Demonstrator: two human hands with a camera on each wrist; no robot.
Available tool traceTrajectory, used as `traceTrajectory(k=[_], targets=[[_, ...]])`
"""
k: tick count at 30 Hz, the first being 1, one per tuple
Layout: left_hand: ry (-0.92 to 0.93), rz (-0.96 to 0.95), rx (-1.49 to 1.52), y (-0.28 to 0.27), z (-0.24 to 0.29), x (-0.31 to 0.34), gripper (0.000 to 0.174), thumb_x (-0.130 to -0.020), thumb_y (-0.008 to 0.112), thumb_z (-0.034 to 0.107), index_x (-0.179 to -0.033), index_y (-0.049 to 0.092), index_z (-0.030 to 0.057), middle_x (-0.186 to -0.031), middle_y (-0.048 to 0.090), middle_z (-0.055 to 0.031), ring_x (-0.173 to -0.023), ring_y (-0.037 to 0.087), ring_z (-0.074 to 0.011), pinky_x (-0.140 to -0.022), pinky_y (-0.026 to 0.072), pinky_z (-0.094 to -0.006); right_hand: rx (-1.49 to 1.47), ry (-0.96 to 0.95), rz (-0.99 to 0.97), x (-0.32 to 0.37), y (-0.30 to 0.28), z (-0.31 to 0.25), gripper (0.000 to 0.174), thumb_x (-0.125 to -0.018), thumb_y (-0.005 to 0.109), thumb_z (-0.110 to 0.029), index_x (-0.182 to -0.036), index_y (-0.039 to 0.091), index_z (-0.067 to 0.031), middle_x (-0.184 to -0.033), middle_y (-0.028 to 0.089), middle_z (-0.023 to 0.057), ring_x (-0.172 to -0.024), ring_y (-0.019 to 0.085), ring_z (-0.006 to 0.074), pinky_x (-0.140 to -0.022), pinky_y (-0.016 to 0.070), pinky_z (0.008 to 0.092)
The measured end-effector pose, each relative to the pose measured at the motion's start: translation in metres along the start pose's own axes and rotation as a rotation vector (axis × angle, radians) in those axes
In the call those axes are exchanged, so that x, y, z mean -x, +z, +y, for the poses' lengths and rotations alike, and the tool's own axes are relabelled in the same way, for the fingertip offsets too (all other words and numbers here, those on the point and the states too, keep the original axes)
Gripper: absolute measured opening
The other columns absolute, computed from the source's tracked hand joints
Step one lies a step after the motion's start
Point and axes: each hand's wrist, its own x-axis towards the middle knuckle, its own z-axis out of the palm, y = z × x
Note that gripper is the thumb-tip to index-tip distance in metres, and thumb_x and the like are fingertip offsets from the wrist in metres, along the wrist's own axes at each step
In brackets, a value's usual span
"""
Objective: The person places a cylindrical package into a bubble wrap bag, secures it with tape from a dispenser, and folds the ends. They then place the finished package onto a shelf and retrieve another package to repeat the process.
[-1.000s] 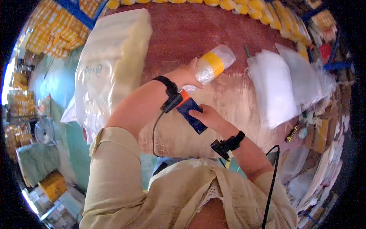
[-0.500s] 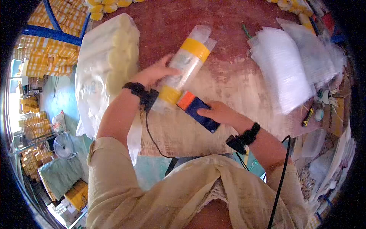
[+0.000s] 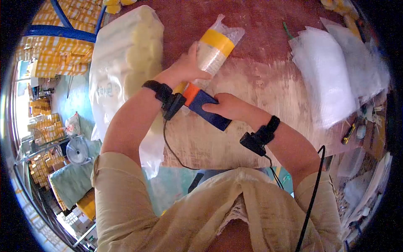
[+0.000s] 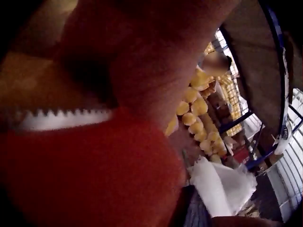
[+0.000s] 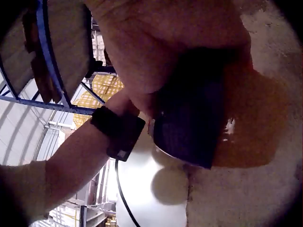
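My left hand (image 3: 184,69) grips a clear bubble-wrapped cylinder (image 3: 211,63) from its left side, thumb lying across the wrap. A yellow tape band (image 3: 217,42) circles its far end, and loose bubble wrap sticks out beyond. The near end is mostly hidden by my left wrist and a blue and orange tape dispenser (image 3: 208,111). My right hand (image 3: 233,107) holds this dispenser by its blue body, its orange end right at the cylinder's near end. In the left wrist view, a serrated edge (image 4: 71,119) shows close beside the orange-red part.
A large plastic bag of pale rolls (image 3: 126,59) stands left on the worn wooden table (image 3: 268,96). White wrapping sheets (image 3: 325,80) lie on the right, with a yellow and black cutter (image 3: 348,133) near the edge. Several yellow-ended rolls (image 4: 191,111) line the far edge.
The cylinder has swung from slanting right to pointing more away from me. The dispenser first moved right and clear of my left wrist, then came back against the cylinder's near end.
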Motion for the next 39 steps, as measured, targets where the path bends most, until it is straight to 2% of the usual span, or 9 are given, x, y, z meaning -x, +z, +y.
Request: traceTrajectory(k=[6, 13, 18, 23, 26, 29, 32, 37, 39], targets=[[0.061, 0.077, 0.297, 0.019, -0.005, 0.011, 0.105, -0.053, 0.08, 0.02, -0.134, 0.017, -0.0004, -0.125, 0.041, -0.0195, -0.115, 0.044, -0.0288, -0.098, 0.0339, -0.034, -0.096, -0.082, 0.007, 0.03, -0.009, -0.002, 0.056, -0.077, 0.056, -0.048, -0.09, 0.058, 0.0065, -0.082, 0.062, 0.0205, -0.077, 0.061, 0.0271, -0.068, 0.0466, 0.0357], [-0.042, -0.041, 0.59, 0.048, 0.019, 0.047, 0.097, -0.06, 0.077, 0.01, -0.136, 0.017, 0.0045, -0.127, 0.041, -0.0141, -0.118, 0.04, -0.0253, -0.099, 0.0315, -0.0353, -0.071, -0.046, 0.017, 0.091, -0.006, 0.019, 0.054, -0.077, 0.057, -0.045, -0.095, 0.058, 0.0051, -0.084, 0.062, 0.0205, -0.077, 0.061, 0.0278, -0.07, 0.0463, 0.0352], [-0.029, -0.274, 0.896, 0.034, -0.004, 0.041, 0.094, -0.063, 0.076, 0.011, -0.137, 0.018, 0.005, -0.127, 0.041, -0.0109, -0.117, 0.04, -0.0234, -0.1, 0.03, -0.0332, 0.024, 0.195, -0.05, 0.105, -0.007, 0.054, 0.056, -0.076, 0.056, -0.049, -0.094, 0.059, 0.0042, -0.085, 0.062, 0.0221, -0.08, 0.061, 0.0315, -0.071, 0.0465, 0.0366], [0.032, -0.127, 0.014, -0.021, -0.015, 0.05, 0.092, -0.07, 0.071, 0.026, -0.139, 0.012, 0.0085, -0.138, 0.031, -0.0172, -0.126, 0.032, -0.0274, -0.103, 0.0283, -0.0367, 0.161, 0.098, -0.028, 0.054, -0.004, 0.026, 0.062, -0.074, 0.054, -0.054, -0.09, 0.061, 0.0055, -0.082, 0.062, 0.0231, -0.079, 0.062, 0.0325, -0.071, 0.047, 0.0379], [-0.02, -0.128, 0.242, -0.022, 0.017, 0.069, 0.099, -0.067, 0.074, 0.03, -0.139, 0.011, 0.0073, -0.135, 0.033, -0.0194, -0.124, 0.035, -0.0288, -0.102, 0.0293, -0.0368, 0.134, -0.014, 0.022, 0.035, 0.002, 0.004, 0.062, -0.074, 0.054, -0.053, -0.088, 0.062, 0.0063, -0.079, 0.062, 0.0229, -0.076, 0.062, 0.0322, -0.069, 0.0471, 0.0378], [0.065, 0.161, -0.067, 0.022, -0.034, 0.031, 0.111, -0.057, 0.078, 0.035, -0.137, 0.01, 0.0, -0.129, 0.04, -0.0226, -0.12, 0.04, -0.0305, -0.099, 0.0319, -0.0343, 0.095, -0.044, 0.026, 0.018, 0.01, -0.003, 0.06, -0.075, 0.054, -0.052, -0.087, 0.062, 0.0067, -0.078, 0.062, 0.0225, -0.074, 0.062, 0.0318, -0.068, 0.0472, 0.0373], [-0.018, 0.205, -0.095, 0.019, -0.018, 0.037, 0.119, -0.051, 0.08, 0.04, -0.137, 0.008, 0.0003, -0.127, 0.04, -0.025, -0.119, 0.041, -0.0338, -0.097, 0.0343, -0.0363, 0.028, -0.019, 0.002, 0.017, 0.014, 0.006, 0.058, -0.075, 0.055, -0.05, -0.09, 0.062, 0.0055, -0.08, 0.063, 0.0214, -0.073, 0.062, 0.03, -0.067, 0.047, 0.0366], [-0.042, 0.225, 0.363, 0.038, -0.015, 0.057, 0.098, -0.056, 0.08, 0.019, -0.132, 0.02, 0.001, -0.118, 0.047, -0.0155, -0.11, 0.047, -0.0277, -0.093, 0.038, -0.0362, 0.05, -0.085, 0.009, 0.061, -0.001, 0.021, 0.057, -0.075, 0.056, -0.05, -0.09, 0.062, 0.004, -0.08, 0.063, 0.0203, -0.075, 0.062, 0.0281, -0.068, 0.0464, 0.0365], [-0.08, 0.241, 0.527, 0.052, -0.016, 0.069, 0.091, -0.059, 0.078, 0.012, -0.131, 0.023, 0.0017, -0.115, 0.049, -0.0124, -0.108, 0.048, -0.025, -0.093, 0.0384, -0.0354, 0.052, 0.02, -0.046, 0.069, -0.002, 0.03, 0.05, -0.075, 0.058, -0.047, -0.101, 0.06, -0.0047, -0.085, 0.064, 0.0175, -0.078, 0.062, 0.0276, -0.072, 0.0468, 0.0367]])
